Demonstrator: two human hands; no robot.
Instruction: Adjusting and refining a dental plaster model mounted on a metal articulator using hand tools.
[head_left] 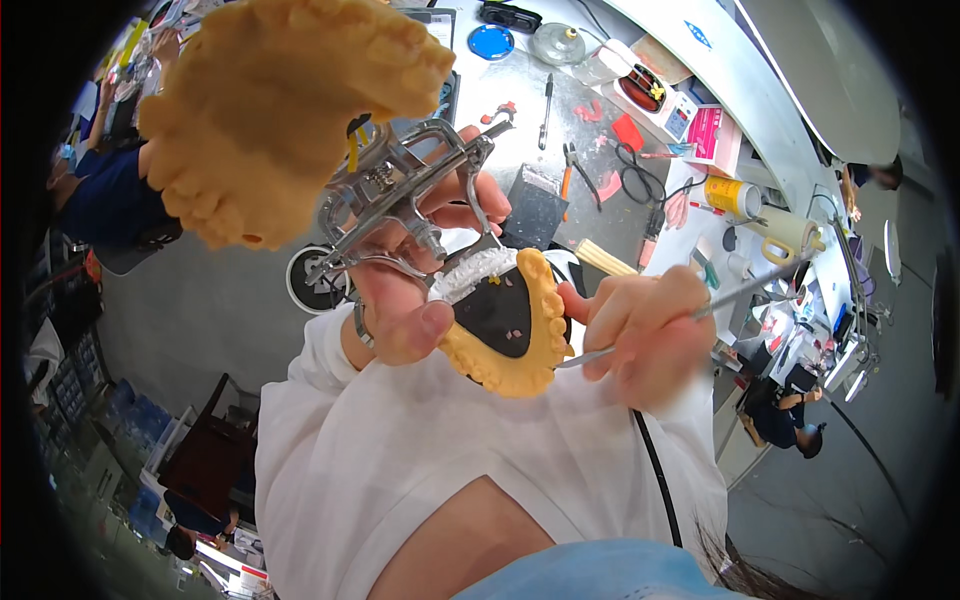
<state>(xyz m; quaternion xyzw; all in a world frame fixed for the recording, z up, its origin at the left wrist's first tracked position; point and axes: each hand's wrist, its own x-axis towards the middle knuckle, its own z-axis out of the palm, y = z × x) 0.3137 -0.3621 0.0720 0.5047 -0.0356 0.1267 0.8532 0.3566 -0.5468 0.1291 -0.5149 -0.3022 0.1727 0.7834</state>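
Note:
My left hand (395, 310) is closed round a metal dental articulator (385, 205), fingers behind the frame and thumb beside the lower cast. A large yellow dental cast (270, 120), out at the upper left, is on the opened arm, close to the camera. Below the frame is a horseshoe-shaped yellow lower cast (545, 315) with teeth, white plaster (475, 272) at its back. My right hand (640, 330), partly blurred, grips a thin metal carver (755, 287). The carver's tip is at the cast's right outer edge, and its other end points up right.
On the bench beyond lie a dark flat slab (535, 205), a pen (546, 112), red and pink scraps (588, 110), a glass burner (558, 45) and a blue round lid (490, 42). A yellow jar (733, 196) and pink box (712, 138) stand right. Other people work on both sides.

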